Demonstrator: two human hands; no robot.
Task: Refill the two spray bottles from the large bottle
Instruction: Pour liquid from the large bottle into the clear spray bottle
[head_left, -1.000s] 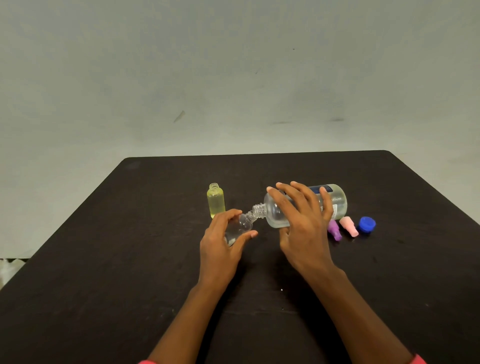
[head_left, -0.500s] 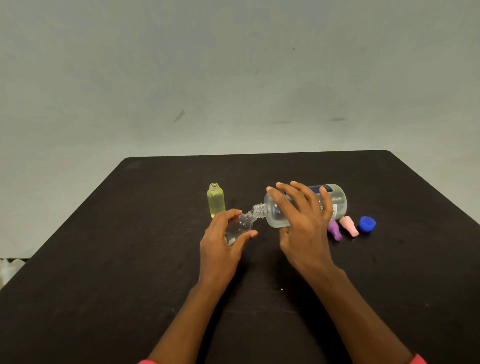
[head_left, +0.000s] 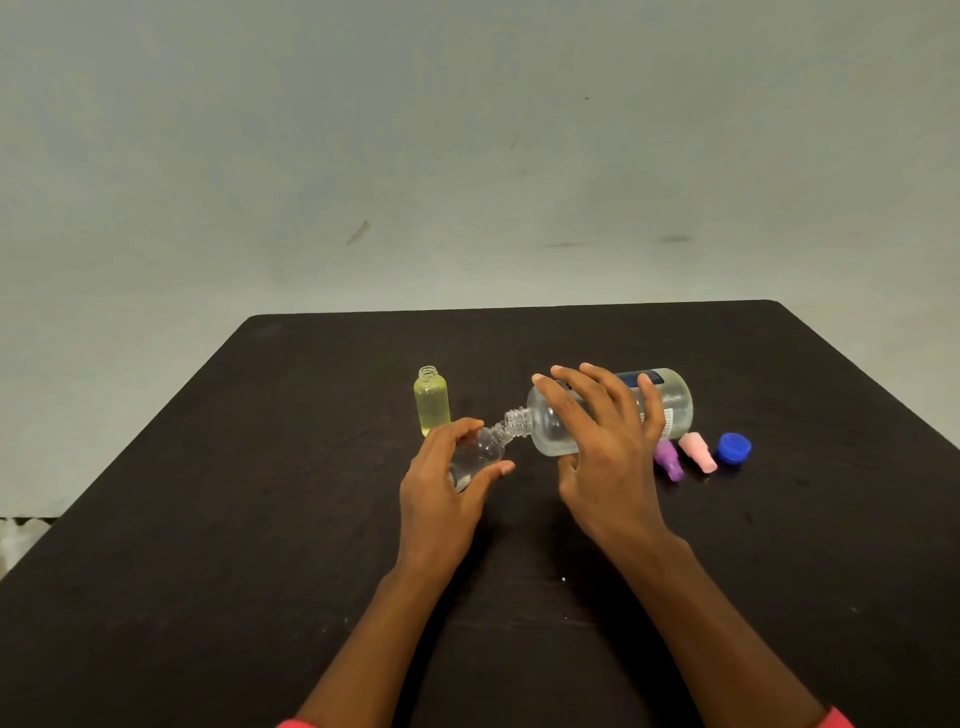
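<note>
Left hand grips the tilted clear spray bottle, neck pointing up-right. Right hand wraps the large bottle, which I hold near-horizontal, long axis left-right, mouth meeting that neck. Yellow spray bottle stands just behind.

- A label is carried by the large bottle; a dark blue band is seen at its upper edge, but any lettering there is too small and blurred to be read.
- Fine dark print is seen on the pale lower part of the label; no word or number can be made out.
- Part of the label is covered by the right hand.
</note>
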